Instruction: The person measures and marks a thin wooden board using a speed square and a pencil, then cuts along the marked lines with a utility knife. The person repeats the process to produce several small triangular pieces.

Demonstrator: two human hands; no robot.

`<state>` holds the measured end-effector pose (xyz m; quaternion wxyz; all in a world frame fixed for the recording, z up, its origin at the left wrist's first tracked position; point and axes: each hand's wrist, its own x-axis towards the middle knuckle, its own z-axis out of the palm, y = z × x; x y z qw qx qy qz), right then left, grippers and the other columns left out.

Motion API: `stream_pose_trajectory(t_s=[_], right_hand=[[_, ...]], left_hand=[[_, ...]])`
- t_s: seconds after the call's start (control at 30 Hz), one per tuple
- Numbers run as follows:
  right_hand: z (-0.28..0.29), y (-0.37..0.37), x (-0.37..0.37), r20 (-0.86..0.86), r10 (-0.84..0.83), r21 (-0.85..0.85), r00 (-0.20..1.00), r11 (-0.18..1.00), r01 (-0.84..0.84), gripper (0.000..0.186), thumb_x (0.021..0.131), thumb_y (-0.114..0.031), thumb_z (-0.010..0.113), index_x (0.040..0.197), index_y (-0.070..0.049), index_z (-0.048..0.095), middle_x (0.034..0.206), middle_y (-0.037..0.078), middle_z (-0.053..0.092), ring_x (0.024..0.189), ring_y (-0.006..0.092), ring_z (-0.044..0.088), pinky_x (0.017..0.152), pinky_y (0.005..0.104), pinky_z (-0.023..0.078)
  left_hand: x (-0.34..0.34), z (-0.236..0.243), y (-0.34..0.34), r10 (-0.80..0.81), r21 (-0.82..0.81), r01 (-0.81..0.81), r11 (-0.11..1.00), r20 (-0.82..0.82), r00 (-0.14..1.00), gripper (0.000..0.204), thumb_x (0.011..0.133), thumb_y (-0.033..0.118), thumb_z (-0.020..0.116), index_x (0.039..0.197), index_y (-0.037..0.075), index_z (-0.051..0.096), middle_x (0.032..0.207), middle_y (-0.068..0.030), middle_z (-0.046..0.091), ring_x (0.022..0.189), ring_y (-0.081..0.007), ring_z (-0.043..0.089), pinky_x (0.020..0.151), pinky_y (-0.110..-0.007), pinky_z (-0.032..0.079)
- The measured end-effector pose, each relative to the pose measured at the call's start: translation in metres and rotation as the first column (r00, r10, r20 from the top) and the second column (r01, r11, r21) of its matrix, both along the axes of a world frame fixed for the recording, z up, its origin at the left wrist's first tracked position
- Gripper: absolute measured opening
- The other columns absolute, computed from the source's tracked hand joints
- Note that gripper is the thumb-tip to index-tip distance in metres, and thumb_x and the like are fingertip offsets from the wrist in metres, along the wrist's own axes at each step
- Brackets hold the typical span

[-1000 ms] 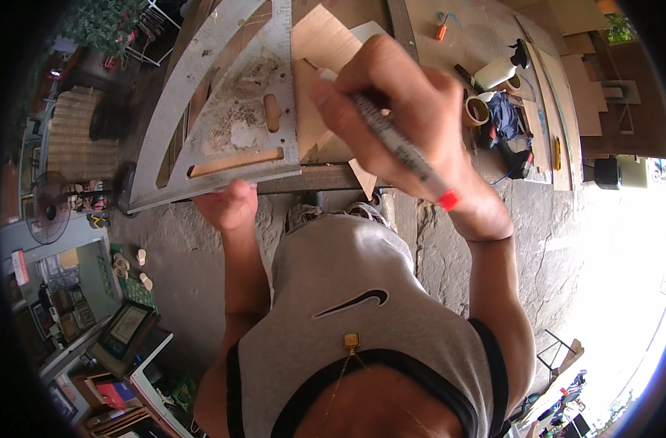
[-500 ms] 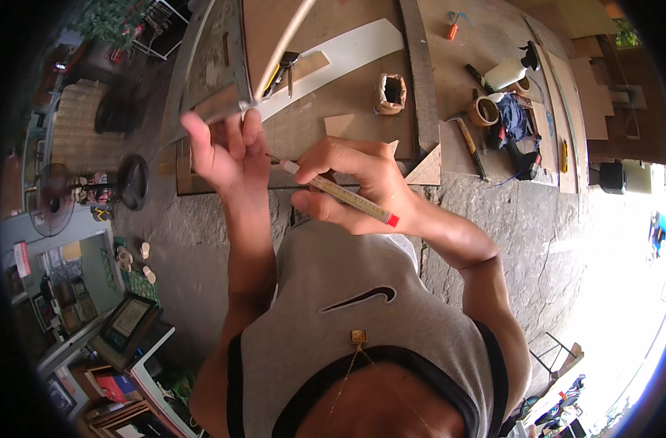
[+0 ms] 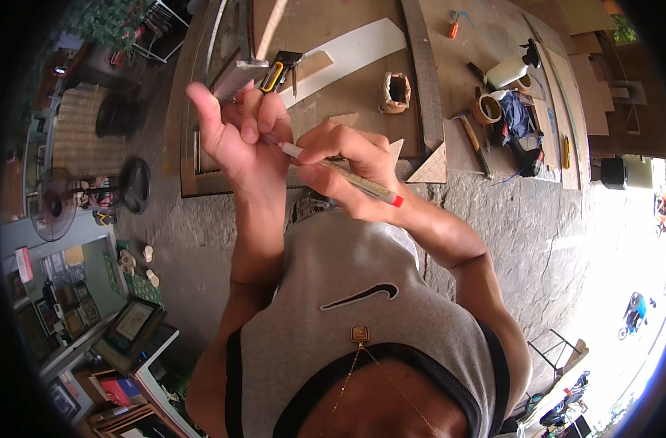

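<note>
My left hand [image 3: 245, 139] is turned palm up, thumb stuck out and fingers curled on a grey metal piece [image 3: 238, 73], apparently the triangular square seen nearly edge-on, with a pale wooden strip [image 3: 271, 29] above it. My right hand [image 3: 347, 175] grips a slim light marker [image 3: 369, 187] with a red end; its tip is at my left palm, whether touching I cannot tell. Just beyond lie a white board [image 3: 355, 51], a black and yellow tool [image 3: 274, 77], a small open paper-wrapped container [image 3: 395, 93] and a triangular wood piece [image 3: 431, 168] at the frame's corner.
The worktable's right side holds a hammer [image 3: 475, 146], orange-handled tool [image 3: 454, 28], white bottle [image 3: 504, 71], tape rolls [image 3: 486, 109], blue cloth [image 3: 518, 117] and yellow cutter [image 3: 567, 152]. A fan [image 3: 55, 204] and shelves stand left; two-wheelers [image 3: 632, 314] are outside right.
The metal square has swung from lying broadside to standing nearly edge-on. My left hand rose and turned palm up, and my right hand with the marker moved down and left toward it.
</note>
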<state>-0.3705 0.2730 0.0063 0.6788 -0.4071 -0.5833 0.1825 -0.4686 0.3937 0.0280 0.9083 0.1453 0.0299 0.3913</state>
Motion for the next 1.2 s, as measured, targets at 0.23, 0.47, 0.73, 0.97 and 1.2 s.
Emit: stream_pose_trajectory(t_s=[0.23,0.47,0.73,0.97,1.2], right_hand=[[-0.012,0.015,-0.007,0.123,-0.177,0.028,0.977,0.984,0.175,0.015,0.085,-0.007,0.06,0.098,0.0,0.062,0.081,0.012,0.053,0.075,0.0273,0.056,0.067,0.0377,0.048],[-0.025,-0.01,-0.006,-0.14,0.056,-0.221,0.989,0.971,-0.087,0.016,0.086,-0.007,0.052,0.087,0.005,0.062,0.088,0.014,0.062,0.079,0.0264,0.059,0.07,0.0361,0.048],[-0.044,0.005,-0.037,-0.238,0.133,0.025,0.962,0.991,-0.131,0.018,0.082,-0.007,0.047,0.081,0.005,0.061,0.085,0.017,0.058,0.078,0.0275,0.054,0.071,0.0359,0.044],[-0.045,0.018,-0.057,-0.32,0.003,0.174,0.947,0.983,0.056,0.022,0.082,-0.007,0.042,0.073,0.005,0.057,0.077,0.021,0.057,0.064,0.028,0.053,0.064,0.0373,0.046],[-0.066,0.043,-0.059,-0.181,-0.188,0.169,0.965,0.961,0.219,0.022,0.083,-0.006,0.041,0.075,0.003,0.058,0.078,0.016,0.059,0.065,0.0264,0.055,0.063,0.0361,0.046]], left_hand=[[0.005,-0.019,-0.012,0.042,0.265,0.026,0.964,-0.248,0.968,0.063,0.091,0.062,0.052,0.053,0.014,0.04,0.053,-0.0005,0.039,0.054,-0.013,0.037,0.05,-0.027,0.03],[-0.017,-0.068,-0.001,0.212,0.134,-0.181,0.974,-0.281,0.936,0.05,0.094,0.052,0.053,0.093,0.004,0.065,0.068,-0.0038,0.061,0.059,-0.013,0.048,0.063,-0.03,0.044],[-0.034,-0.076,-0.008,0.263,0.36,-0.133,0.924,-0.345,0.901,0.037,0.096,0.042,0.056,0.104,0.006,0.058,0.083,-0.0051,0.063,0.062,-0.0122,0.051,0.065,-0.032,0.046],[-0.03,-0.071,-0.002,0.213,0.491,-0.044,0.87,-0.294,0.932,0.04,0.099,0.044,0.048,0.091,0.006,0.055,0.07,-0.0033,0.055,0.063,-0.0183,0.055,0.064,-0.032,0.05],[-0.018,-0.07,0.017,0.197,0.436,0.02,0.9,-0.447,0.873,0.038,0.092,0.029,0.066,0.067,0.01,0.044,0.062,-0.0036,0.052,0.06,-0.0166,0.053,0.069,-0.04,0.053]])
